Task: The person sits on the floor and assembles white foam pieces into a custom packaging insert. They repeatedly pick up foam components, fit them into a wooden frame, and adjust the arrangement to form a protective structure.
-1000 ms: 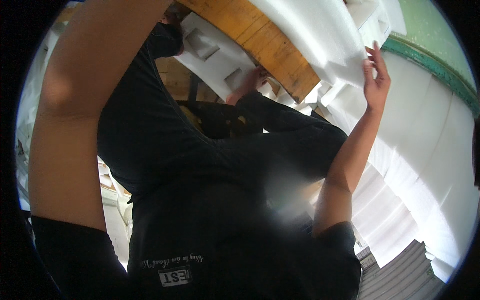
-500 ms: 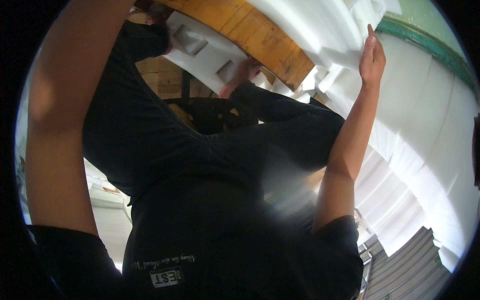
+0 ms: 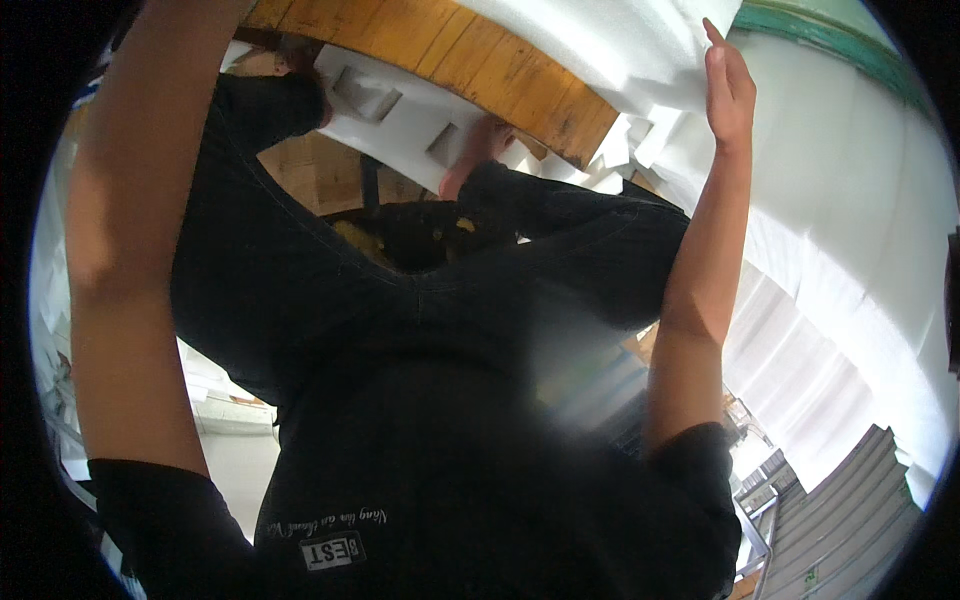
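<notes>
My right hand (image 3: 730, 98) is at the upper right with its fingers stretched out. It lies against or just beside the edge of a white foam sheet (image 3: 600, 45); whether it touches is hard to tell. Nothing shows gripped in it. My left forearm (image 3: 140, 210) runs up along the left side and leaves the picture at the top, so my left hand is out of sight. The foam sheet reaches beyond the upper edge, above a wooden tabletop (image 3: 470, 60).
Below the wooden edge, my bare feet rest by a white foam piece (image 3: 395, 130) with rectangular cutouts. A dark, worn stool seat (image 3: 410, 232) shows between my legs. Large stacked white foam sheets (image 3: 850, 170) stand at the right, below a green strip (image 3: 840, 45). Grey corrugated metal (image 3: 840, 530) is at the lower right.
My right hand appears slightly farther up and left. A white foam piece near its fingertips has left the view at the top. The whole view has shifted a little.
</notes>
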Available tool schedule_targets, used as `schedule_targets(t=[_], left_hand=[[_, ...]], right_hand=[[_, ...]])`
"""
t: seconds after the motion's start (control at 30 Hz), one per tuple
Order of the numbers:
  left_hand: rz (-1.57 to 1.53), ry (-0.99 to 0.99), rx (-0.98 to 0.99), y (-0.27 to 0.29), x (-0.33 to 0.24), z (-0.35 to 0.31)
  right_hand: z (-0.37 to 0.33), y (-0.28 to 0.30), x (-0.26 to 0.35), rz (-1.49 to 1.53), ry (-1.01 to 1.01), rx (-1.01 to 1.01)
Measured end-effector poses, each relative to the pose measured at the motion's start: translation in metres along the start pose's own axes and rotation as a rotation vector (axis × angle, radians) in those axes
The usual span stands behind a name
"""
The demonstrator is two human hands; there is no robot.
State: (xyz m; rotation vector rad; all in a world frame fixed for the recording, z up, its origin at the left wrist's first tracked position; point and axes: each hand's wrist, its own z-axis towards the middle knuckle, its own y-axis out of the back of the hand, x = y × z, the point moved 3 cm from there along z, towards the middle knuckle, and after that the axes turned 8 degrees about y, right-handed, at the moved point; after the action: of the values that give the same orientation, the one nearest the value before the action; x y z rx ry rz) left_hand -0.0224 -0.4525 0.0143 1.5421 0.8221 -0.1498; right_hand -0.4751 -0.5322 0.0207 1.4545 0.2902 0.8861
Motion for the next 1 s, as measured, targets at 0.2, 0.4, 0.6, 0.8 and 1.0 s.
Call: schedule_targets(t=[0.2, 0.4, 0.6, 0.8, 1.0], left_hand=[[-0.062, -0.024, -0.017, 0.011, -0.009, -0.026], [-0.034, 0.105, -0.039, 0.007, -0.008, -0.016], [0.075, 0.018, 0.105, 0.019, -0.019, -0.017], [-0.013, 0.106, -0.009, 0.018, -0.015, -0.03], [0.171, -0.14, 0.059, -0.002, 0.03, 0.016]], right_hand=[[-0.033, 0.03, 0.014, -0.14, -0.121, 0.27], [-0.036, 0.022, 0.016, -0.254, -0.157, 0.178], [-0.04, 0.018, 0.02, -0.386, -0.206, 0.205], [-0.035, 0.019, 0.02, -0.278, -0.166, 0.129], [0.007, 0.007, 0.005, -0.351, -0.237, -0.25]])
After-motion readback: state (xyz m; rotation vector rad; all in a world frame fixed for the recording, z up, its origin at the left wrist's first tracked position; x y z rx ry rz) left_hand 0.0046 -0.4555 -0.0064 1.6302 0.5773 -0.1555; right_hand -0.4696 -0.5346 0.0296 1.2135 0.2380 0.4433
